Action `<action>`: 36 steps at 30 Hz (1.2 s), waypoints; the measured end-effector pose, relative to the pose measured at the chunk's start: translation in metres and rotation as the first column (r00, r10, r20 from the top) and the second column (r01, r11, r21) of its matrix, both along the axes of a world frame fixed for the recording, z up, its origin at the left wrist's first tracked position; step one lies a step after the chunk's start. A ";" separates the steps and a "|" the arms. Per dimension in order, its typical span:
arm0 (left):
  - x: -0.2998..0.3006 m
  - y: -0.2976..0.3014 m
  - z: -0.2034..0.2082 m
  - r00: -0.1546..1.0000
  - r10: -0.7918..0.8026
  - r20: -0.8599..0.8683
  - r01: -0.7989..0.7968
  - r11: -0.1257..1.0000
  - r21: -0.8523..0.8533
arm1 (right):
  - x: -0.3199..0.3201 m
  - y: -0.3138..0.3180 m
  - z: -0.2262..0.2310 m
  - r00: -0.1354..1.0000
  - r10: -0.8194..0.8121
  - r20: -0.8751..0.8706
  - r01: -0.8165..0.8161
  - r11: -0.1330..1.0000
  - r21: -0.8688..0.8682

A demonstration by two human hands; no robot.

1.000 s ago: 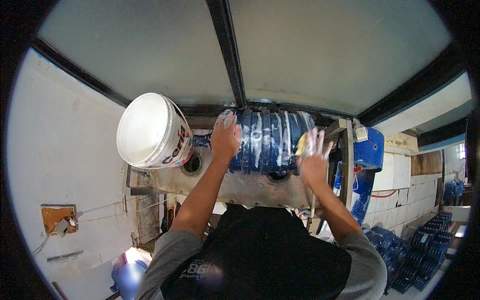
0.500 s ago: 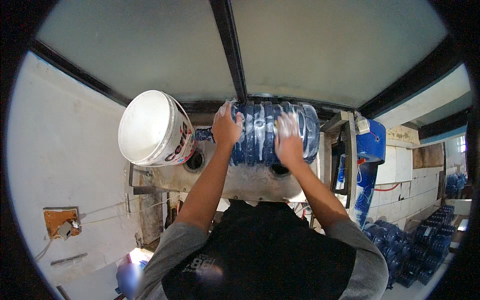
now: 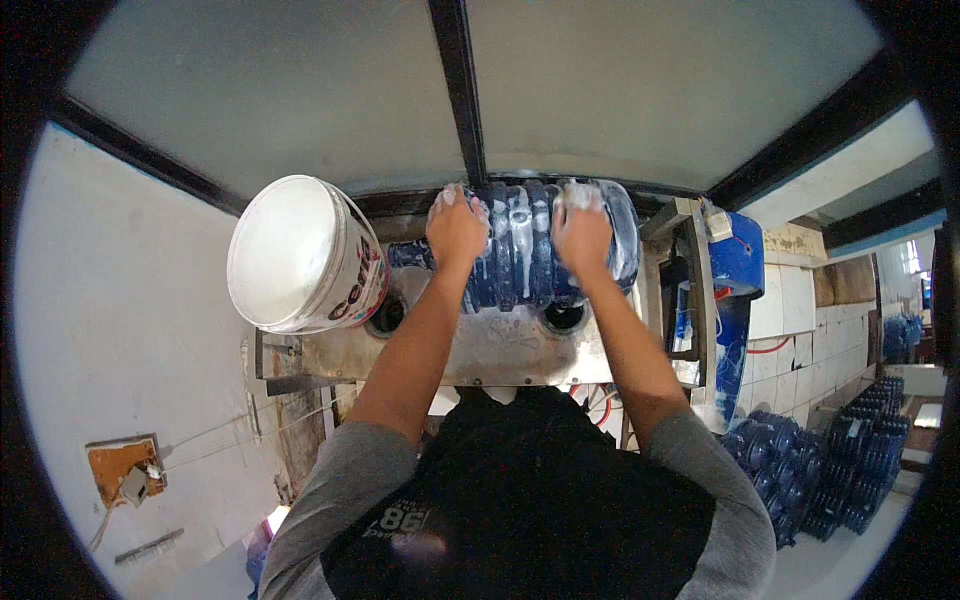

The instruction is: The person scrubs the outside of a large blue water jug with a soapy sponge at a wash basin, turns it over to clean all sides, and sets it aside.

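Observation:
A large blue water jug (image 3: 508, 270) with ribbed sides lies across a metal bench, neck to the left, streaked with white foam. My left hand (image 3: 457, 228) grips it by the shoulder near the neck, thumb on the near side. Foam covers the fingers of my right hand (image 3: 583, 235), which are bent over the top of the jug close to its base. Whether something sits under that palm is hidden. Left of the jug's neck stands a white plastic bucket (image 3: 285, 250), tilted in this view.
The metal bench (image 3: 470, 350) has two dark round holes (image 3: 563, 317) along it. A metal frame (image 3: 700, 290) and a blue container (image 3: 738, 260) stand to the right. Dark glass panels (image 3: 600, 90) rise behind. Several blue jugs (image 3: 790, 460) are stacked at the lower right.
My right hand has slid over the jug toward its far side. My left hand keeps its place at the shoulder. The whole view has shifted slightly.

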State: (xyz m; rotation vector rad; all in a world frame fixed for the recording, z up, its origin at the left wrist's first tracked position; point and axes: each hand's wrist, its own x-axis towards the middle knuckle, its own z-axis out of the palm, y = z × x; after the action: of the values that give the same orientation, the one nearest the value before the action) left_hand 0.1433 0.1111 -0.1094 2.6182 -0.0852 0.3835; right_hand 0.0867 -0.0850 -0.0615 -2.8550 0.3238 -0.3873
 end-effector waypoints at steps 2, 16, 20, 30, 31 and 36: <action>0.006 -0.001 0.003 0.996 -0.003 -0.089 0.003 1.000 0.006 | -0.046 0.000 -0.044 0.932 0.149 0.330 -0.152 0.988 -0.017; -0.001 -0.001 0.001 0.996 -0.050 -0.073 0.056 0.996 0.071 | -0.001 -0.066 0.004 0.915 -0.359 0.185 0.349 0.933 0.086; 0.002 -0.003 0.007 0.995 -0.057 -0.077 0.060 0.998 0.032 | -0.007 -0.036 -0.041 0.925 -0.132 0.357 0.169 0.983 -0.075; -0.014 0.000 0.003 0.998 -0.023 -0.053 0.027 0.996 0.081 | -0.089 -0.018 -0.118 0.909 0.261 0.324 -0.210 0.960 -0.184; -0.013 0.002 -0.007 1.000 -0.015 -0.001 0.015 0.995 0.101 | -0.062 -0.010 -0.085 0.908 0.267 0.324 -0.190 0.949 -0.251; -0.014 -0.001 -0.003 1.000 -0.013 0.019 0.012 0.999 0.051 | 0.044 0.030 0.053 0.810 -0.037 -0.585 0.126 0.986 0.113</action>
State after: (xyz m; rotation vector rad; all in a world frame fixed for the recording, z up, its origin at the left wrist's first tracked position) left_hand 0.1295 0.1099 -0.1128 2.6630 -0.1192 0.4074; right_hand 0.1307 -0.0551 -0.0088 -2.7455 0.5575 0.5045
